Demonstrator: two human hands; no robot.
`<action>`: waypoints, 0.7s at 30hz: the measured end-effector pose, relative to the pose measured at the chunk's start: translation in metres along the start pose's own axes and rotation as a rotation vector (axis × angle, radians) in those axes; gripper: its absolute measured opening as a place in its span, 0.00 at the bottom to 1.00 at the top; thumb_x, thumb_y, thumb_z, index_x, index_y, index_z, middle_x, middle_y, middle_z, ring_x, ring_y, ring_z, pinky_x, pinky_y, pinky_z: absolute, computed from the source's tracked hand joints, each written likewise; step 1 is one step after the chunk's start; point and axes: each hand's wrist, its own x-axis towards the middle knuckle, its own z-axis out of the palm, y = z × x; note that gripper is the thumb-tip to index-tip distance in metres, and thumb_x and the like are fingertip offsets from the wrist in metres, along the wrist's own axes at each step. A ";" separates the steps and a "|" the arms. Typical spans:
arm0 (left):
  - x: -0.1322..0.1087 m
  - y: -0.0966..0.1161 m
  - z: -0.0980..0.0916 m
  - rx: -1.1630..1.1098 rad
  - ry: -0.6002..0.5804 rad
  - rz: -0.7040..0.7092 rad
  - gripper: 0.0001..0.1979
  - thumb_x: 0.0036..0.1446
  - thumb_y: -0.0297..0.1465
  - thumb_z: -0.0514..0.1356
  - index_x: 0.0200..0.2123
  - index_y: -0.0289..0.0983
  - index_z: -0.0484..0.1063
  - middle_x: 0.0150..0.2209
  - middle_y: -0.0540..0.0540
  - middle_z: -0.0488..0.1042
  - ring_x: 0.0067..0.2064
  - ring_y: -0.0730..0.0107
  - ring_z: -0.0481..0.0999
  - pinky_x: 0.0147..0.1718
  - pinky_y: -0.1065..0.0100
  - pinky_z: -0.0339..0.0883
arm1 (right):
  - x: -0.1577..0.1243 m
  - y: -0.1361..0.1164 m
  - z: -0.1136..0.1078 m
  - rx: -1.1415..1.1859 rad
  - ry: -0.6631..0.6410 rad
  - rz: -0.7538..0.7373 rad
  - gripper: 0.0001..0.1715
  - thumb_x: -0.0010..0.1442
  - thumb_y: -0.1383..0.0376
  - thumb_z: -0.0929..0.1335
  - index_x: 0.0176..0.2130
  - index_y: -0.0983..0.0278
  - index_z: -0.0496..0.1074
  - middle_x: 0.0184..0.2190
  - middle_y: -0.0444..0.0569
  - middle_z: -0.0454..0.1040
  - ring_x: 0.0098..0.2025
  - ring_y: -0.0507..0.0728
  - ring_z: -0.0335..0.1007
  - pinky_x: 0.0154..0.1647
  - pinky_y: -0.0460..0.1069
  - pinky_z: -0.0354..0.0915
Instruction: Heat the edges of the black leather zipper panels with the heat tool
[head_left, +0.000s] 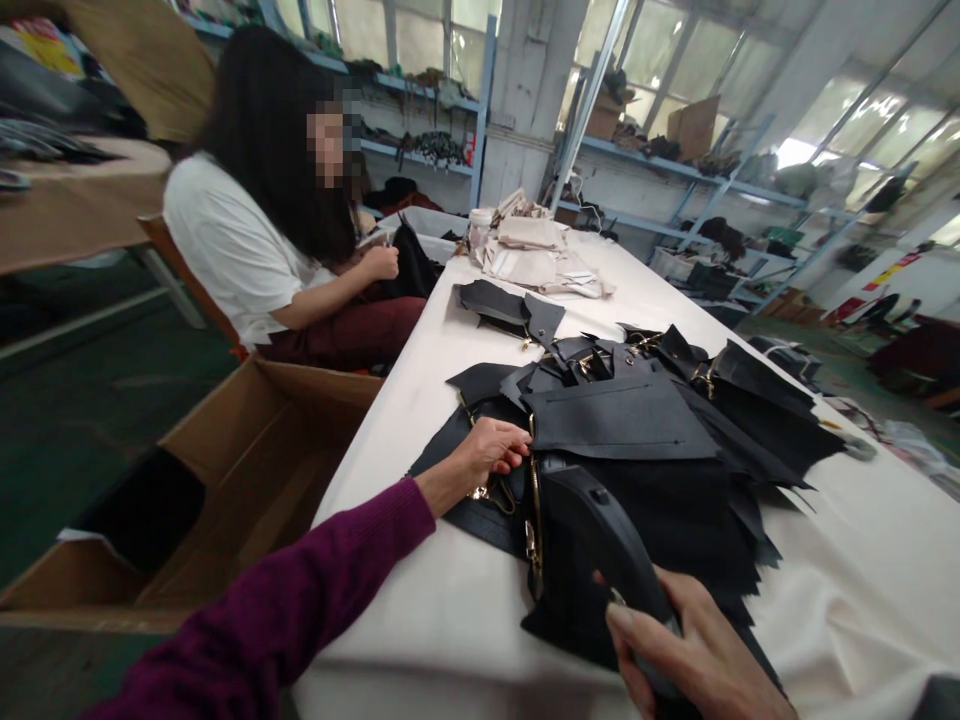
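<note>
My left hand (491, 452) pinches the edge of a black leather piece (619, 415) beside a gold zipper (534, 500). My right hand (697, 640) is wrapped round a black curved handheld tool (607, 530); its exact kind I cannot make out. The tool's front end is over the black pieces, close to the zipper and below my left hand. Under both lies a stack of dark panels (675, 515) with jagged edges. Gold metal hardware (480, 492) shows on a piece just under my left wrist.
A white-covered table (405, 430) runs away from me. Folded beige cloth (532, 250) is piled at its far end. To the left, a person (255, 230) sits handling black material, behind an open cardboard box (247, 480). Loaded blue shelves (675, 170) line the back.
</note>
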 end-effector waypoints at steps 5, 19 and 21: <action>0.006 -0.006 -0.003 -0.048 -0.024 0.012 0.05 0.49 0.25 0.59 0.30 0.31 0.74 0.23 0.52 0.70 0.17 0.86 0.63 0.13 0.82 0.51 | 0.026 0.000 0.002 0.036 -0.074 -0.008 0.18 0.58 0.52 0.64 0.30 0.65 0.63 0.13 0.39 0.63 0.14 0.48 0.57 0.16 0.43 0.58; 0.007 -0.013 -0.011 -0.062 -0.177 0.081 0.08 0.46 0.29 0.61 0.32 0.33 0.76 0.20 0.54 0.67 0.18 0.84 0.63 0.15 0.81 0.51 | 0.025 -0.034 -0.016 -0.008 -0.074 -0.006 0.20 0.56 0.53 0.66 0.37 0.68 0.65 0.14 0.39 0.65 0.15 0.49 0.59 0.18 0.44 0.59; 0.007 -0.015 -0.012 -0.044 -0.193 0.091 0.08 0.46 0.29 0.61 0.32 0.34 0.76 0.20 0.54 0.66 0.18 0.83 0.62 0.15 0.80 0.51 | 0.031 -0.034 -0.016 0.001 -0.113 0.008 0.20 0.56 0.53 0.66 0.37 0.68 0.65 0.14 0.39 0.65 0.15 0.49 0.59 0.17 0.44 0.59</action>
